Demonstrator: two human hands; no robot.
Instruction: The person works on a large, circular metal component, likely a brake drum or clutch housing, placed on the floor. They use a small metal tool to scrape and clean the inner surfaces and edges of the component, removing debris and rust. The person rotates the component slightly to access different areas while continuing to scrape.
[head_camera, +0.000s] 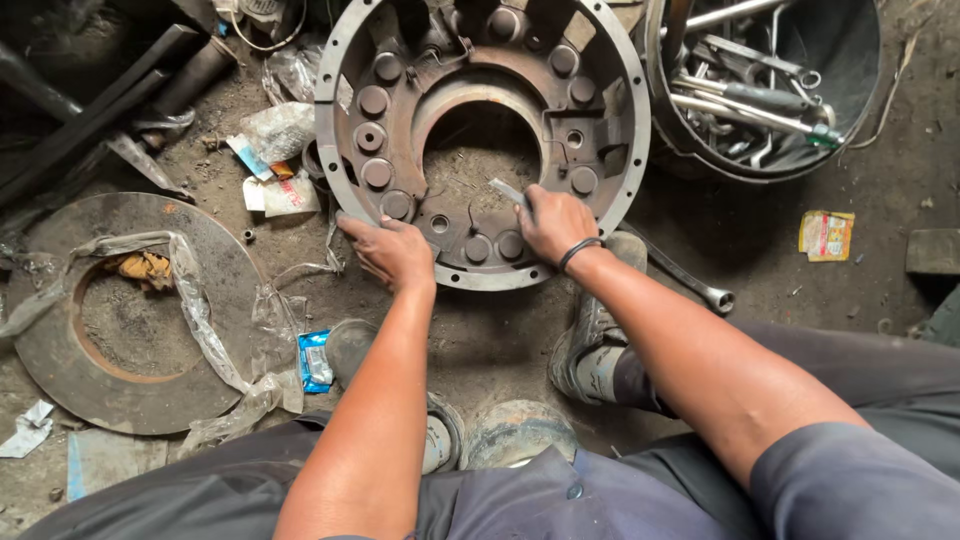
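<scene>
Rusty metal ring plate (480, 130) lies flat on the dirt floor (760, 240) straight ahead, left hand (392, 252) pressing flat on its near rim, right hand (553, 224) clenched around a small metal strip (507, 191) pointing inward

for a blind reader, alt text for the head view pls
Both hands rest on a round metal clutch cover on a dirty floor: left hand flat on its rim, right hand holding a small flat metal piece. A tub of tools stands beside.
</scene>
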